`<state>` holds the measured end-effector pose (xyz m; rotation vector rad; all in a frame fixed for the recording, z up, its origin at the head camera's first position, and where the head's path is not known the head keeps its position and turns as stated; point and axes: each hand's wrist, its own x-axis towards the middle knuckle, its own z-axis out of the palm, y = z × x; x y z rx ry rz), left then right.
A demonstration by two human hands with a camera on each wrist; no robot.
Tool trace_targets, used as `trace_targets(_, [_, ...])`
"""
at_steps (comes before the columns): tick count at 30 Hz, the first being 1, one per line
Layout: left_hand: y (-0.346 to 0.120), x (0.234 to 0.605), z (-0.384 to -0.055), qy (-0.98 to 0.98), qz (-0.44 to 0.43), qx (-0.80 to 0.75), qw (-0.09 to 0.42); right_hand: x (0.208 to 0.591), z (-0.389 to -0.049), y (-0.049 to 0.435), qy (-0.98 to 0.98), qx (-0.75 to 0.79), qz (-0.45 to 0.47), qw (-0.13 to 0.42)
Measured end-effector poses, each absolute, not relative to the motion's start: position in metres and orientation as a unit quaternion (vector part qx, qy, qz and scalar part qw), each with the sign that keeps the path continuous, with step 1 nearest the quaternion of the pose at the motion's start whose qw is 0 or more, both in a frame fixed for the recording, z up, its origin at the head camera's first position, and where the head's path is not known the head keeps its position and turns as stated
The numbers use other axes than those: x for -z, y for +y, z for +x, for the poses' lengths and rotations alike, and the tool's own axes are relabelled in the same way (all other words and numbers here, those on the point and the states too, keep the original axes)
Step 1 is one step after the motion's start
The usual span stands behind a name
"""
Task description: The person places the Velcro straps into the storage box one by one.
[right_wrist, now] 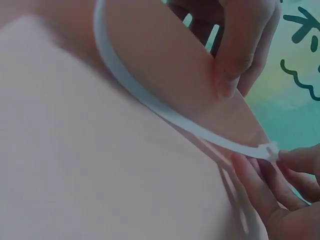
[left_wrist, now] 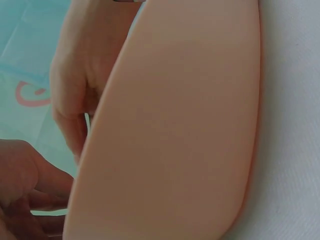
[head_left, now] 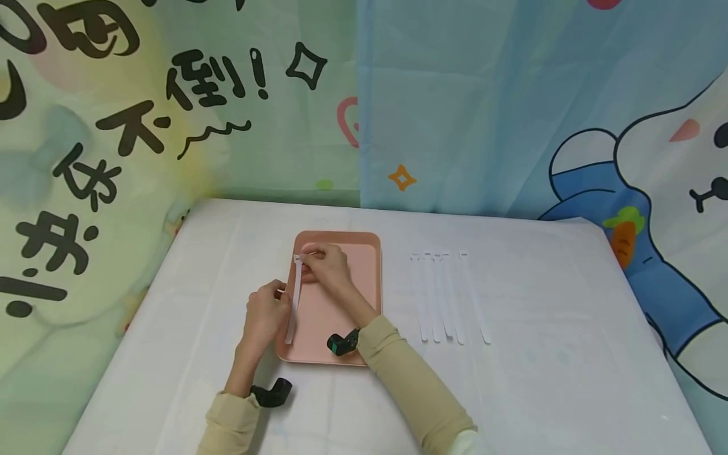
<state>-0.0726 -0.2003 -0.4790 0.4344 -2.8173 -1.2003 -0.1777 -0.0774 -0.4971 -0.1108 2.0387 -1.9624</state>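
Note:
A white cable tie (head_left: 294,306) lies lengthwise along the left side of a pink tray (head_left: 364,278). My right hand (head_left: 328,266) pinches its head end at the tray's far left corner. From the right wrist, the slotted head sits between thumb and fingers, and the strap (right_wrist: 175,118) curves back along the inner wall. My left hand (head_left: 266,311) grips the tray's left rim, its thumb (right_wrist: 227,87) over the edge and the other fingers outside. The tray's outer wall (left_wrist: 170,125) fills most of the left wrist view.
Right of the tray, several more white cable ties (head_left: 483,316) lie roughly side by side on the white tablecloth (head_left: 546,379), heads at the far end. A printed curtain (head_left: 455,114) hangs behind the table. A black wrist camera (head_left: 274,393) is worn below the left hand.

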Motion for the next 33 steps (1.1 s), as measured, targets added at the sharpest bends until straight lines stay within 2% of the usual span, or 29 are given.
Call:
trace_targets(8, [-0.199,0.479,-0.075,-0.914,0.142,0.379,0.025,0.494,-0.176,-0.074,0.745,0.646,-0.066,0.151])
trace_targets(18, [-0.2,0.478,-0.073,-0.915,0.133,0.38,0.016,0.487,-0.175,-0.062,0.763,0.617,-0.084,0.175])
trace_targets(33, [-0.2,0.476,-0.07,-0.918,0.121,0.377,0.015,0.453,-0.163,-0.014,0.77,0.609,-0.109,0.158])
